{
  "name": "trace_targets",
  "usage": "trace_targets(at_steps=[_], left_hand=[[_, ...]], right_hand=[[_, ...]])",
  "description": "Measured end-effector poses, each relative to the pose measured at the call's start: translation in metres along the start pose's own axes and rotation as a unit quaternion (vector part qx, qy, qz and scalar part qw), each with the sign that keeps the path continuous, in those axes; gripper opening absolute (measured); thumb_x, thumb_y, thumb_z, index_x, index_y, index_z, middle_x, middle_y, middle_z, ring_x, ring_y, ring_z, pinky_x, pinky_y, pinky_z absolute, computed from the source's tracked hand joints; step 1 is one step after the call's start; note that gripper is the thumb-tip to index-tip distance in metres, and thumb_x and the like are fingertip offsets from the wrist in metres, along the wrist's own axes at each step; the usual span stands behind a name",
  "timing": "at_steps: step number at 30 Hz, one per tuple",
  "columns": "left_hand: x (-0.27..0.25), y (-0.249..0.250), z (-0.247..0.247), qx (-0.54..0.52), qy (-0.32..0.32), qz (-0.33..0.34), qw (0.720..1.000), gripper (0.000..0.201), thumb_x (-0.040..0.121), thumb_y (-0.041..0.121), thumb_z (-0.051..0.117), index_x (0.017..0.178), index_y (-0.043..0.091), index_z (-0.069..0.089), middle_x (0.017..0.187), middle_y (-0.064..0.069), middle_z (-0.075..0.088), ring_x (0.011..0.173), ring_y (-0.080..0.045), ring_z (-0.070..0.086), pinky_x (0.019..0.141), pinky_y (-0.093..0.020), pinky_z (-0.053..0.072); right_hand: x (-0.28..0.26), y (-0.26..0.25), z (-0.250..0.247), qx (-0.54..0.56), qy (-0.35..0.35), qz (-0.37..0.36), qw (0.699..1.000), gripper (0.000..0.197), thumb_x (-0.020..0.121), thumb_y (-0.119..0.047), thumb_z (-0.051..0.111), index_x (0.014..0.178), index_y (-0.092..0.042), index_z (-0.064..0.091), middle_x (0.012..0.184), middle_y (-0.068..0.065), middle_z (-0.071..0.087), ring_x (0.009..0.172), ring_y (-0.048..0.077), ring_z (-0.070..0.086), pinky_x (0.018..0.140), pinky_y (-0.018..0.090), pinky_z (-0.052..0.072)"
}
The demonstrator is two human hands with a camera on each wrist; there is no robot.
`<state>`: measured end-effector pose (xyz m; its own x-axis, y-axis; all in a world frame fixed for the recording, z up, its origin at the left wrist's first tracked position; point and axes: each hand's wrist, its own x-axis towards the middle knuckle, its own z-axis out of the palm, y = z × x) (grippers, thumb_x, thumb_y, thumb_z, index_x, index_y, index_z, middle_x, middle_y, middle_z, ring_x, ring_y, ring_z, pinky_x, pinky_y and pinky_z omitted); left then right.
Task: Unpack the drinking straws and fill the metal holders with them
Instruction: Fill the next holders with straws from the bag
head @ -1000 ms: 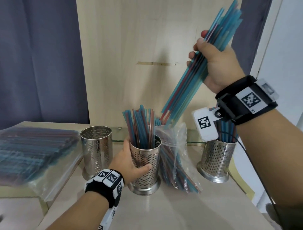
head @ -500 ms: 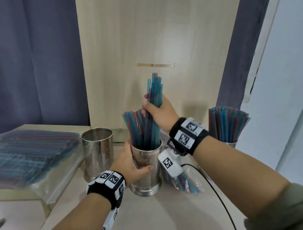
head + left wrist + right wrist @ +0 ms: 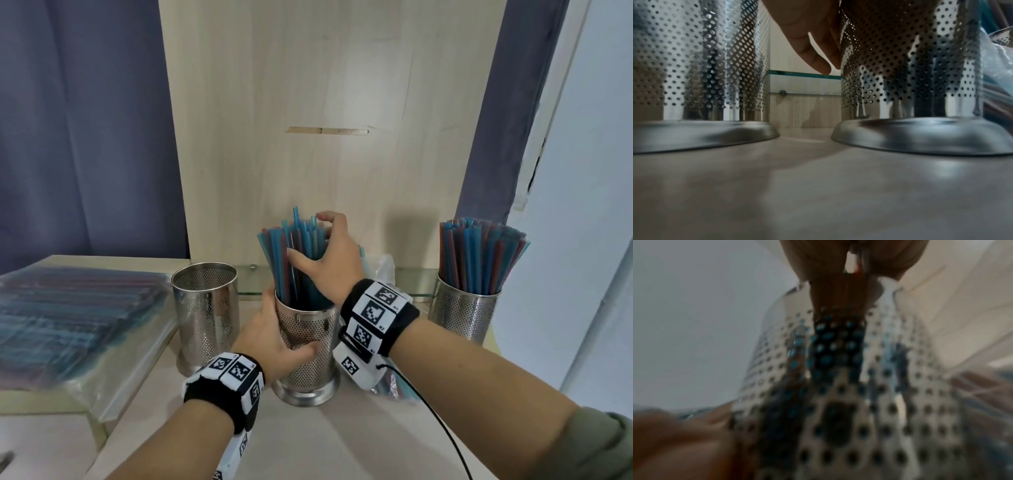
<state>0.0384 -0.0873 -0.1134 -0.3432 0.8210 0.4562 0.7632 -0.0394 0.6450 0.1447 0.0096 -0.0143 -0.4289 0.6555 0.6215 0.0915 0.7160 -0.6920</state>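
Note:
A perforated metal holder (image 3: pixel 308 342) stands at the middle of the counter, packed with blue and red straws (image 3: pixel 294 260). My left hand (image 3: pixel 274 335) grips its wall, thumb across the front; in the left wrist view the fingers (image 3: pixel 809 48) reach behind the holder (image 3: pixel 910 65). My right hand (image 3: pixel 325 260) wraps round the upper part of the straws above the rim, thumb in front, fingers behind. The right wrist view is blurred and shows the holder (image 3: pixel 890 369) close up, with straws between the fingers (image 3: pixel 828 264).
An empty holder (image 3: pixel 205 308) stands just left of the held one. A full holder (image 3: pixel 466 315) stands at the far right. An opened plastic bag of straws (image 3: pixel 387 274) lies behind my right wrist. Sealed straw packs (image 3: pixel 68 315) are stacked at the left.
My right hand brought a bundle of straws down from high on the right into the middle holder and has sunk lower with them. The left hand kept holding that holder.

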Motion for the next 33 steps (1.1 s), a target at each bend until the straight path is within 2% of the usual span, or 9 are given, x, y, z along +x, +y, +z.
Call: trace_targets(at_steps=[3, 6, 9, 12, 14, 18, 22, 25, 33], left_hand=[[-0.001, 0.001, 0.000, -0.002, -0.002, 0.001, 1.000, 0.110, 0.057, 0.061, 0.077, 0.144, 0.028, 0.018, 0.127, 0.014, 0.054, 0.115, -0.008, 0.055, 0.100, -0.028, 0.046], [-0.001, 0.001, -0.001, 0.001, -0.002, -0.002, 1.000, 0.108, 0.058, 0.058, 0.079, 0.143, 0.029, 0.018, 0.126, 0.016, 0.051, 0.113, -0.005, 0.053, 0.098, -0.024, 0.043], [-0.001, 0.002, -0.001, 0.000, -0.004, -0.009, 1.000, 0.106, 0.061, 0.053, 0.082, 0.143, 0.029, 0.019, 0.126, 0.016, 0.051, 0.111, -0.004, 0.052, 0.097, -0.022, 0.041], [-0.001, 0.002, 0.000, -0.002, -0.007, -0.015, 1.000, 0.106, 0.062, 0.050, 0.083, 0.144, 0.027, 0.019, 0.129, 0.012, 0.053, 0.111, -0.005, 0.053, 0.097, -0.023, 0.043], [-0.001, 0.004, -0.001, 0.001, -0.008, -0.022, 1.000, 0.106, 0.063, 0.049, 0.084, 0.144, 0.026, 0.019, 0.130, 0.010, 0.053, 0.110, -0.006, 0.052, 0.097, -0.023, 0.043], [-0.001, 0.007, -0.001, 0.009, -0.002, -0.031, 0.999, 0.104, 0.065, 0.046, 0.084, 0.143, 0.023, 0.020, 0.132, 0.006, 0.053, 0.108, -0.006, 0.051, 0.096, -0.022, 0.042], [-0.001, 0.006, 0.000, 0.013, 0.006, -0.036, 0.999, 0.106, 0.065, 0.045, 0.085, 0.144, 0.022, 0.019, 0.132, 0.005, 0.054, 0.106, -0.005, 0.050, 0.094, -0.021, 0.041], [0.000, 0.006, 0.000, 0.017, 0.007, -0.035, 0.999, 0.106, 0.065, 0.044, 0.085, 0.145, 0.021, 0.019, 0.135, 0.004, 0.052, 0.107, -0.004, 0.048, 0.095, -0.021, 0.040], [0.000, 0.003, 0.002, 0.024, 0.012, -0.033, 0.999, 0.107, 0.065, 0.043, 0.085, 0.146, 0.019, 0.018, 0.136, 0.001, 0.052, 0.110, -0.007, 0.049, 0.096, -0.025, 0.042]], right_hand=[[-0.001, -0.001, -0.011, 0.024, 0.023, -0.049, 0.998, 0.076, 0.079, -0.033, 0.081, 0.138, -0.021, 0.035, 0.110, -0.008, 0.055, 0.097, 0.002, 0.058, 0.082, 0.012, 0.049], [-0.010, 0.006, -0.034, 0.013, 0.057, -0.090, 0.994, 0.062, 0.085, -0.031, 0.075, 0.135, -0.023, 0.039, 0.120, -0.008, 0.052, 0.106, 0.006, 0.055, 0.089, 0.015, 0.047], [-0.021, 0.030, -0.062, -0.066, 0.062, -0.079, 0.993, 0.060, 0.085, -0.042, 0.070, 0.133, -0.020, 0.044, 0.127, -0.005, 0.050, 0.112, 0.012, 0.051, 0.097, 0.030, 0.047], [-0.029, 0.056, -0.078, -0.225, 0.012, -0.012, 0.974, 0.094, 0.070, -0.074, 0.059, 0.141, -0.017, 0.037, 0.138, 0.004, 0.045, 0.129, 0.022, 0.042, 0.107, 0.044, 0.040], [-0.036, 0.068, -0.080, -0.264, -0.033, 0.059, 0.962, 0.113, 0.063, -0.078, 0.068, 0.149, -0.018, 0.024, 0.148, 0.011, 0.036, 0.137, 0.028, 0.034, 0.111, 0.049, 0.036], [-0.043, 0.083, -0.070, -0.225, -0.093, 0.173, 0.954, 0.123, 0.059, -0.065, 0.083, 0.150, -0.023, 0.014, 0.151, 0.012, 0.024, 0.136, 0.030, 0.036, 0.111, 0.047, 0.037], [-0.042, 0.087, -0.065, -0.212, -0.109, 0.228, 0.944, 0.090, 0.063, -0.051, 0.088, 0.125, -0.019, 0.032, 0.130, 0.006, 0.044, 0.110, 0.020, 0.048, 0.094, 0.037, 0.047], [-0.047, 0.094, -0.069, -0.172, -0.102, 0.280, 0.939, 0.078, 0.066, -0.044, 0.089, 0.112, -0.021, 0.030, 0.117, 0.003, 0.052, 0.102, 0.022, 0.054, 0.085, 0.035, 0.048], [-0.071, 0.086, -0.076, -0.162, 0.020, 0.351, 0.922, 0.089, 0.075, -0.034, 0.084, 0.129, 0.002, 0.024, 0.127, 0.021, 0.051, 0.115, 0.036, 0.057, 0.091, 0.037, 0.051]])
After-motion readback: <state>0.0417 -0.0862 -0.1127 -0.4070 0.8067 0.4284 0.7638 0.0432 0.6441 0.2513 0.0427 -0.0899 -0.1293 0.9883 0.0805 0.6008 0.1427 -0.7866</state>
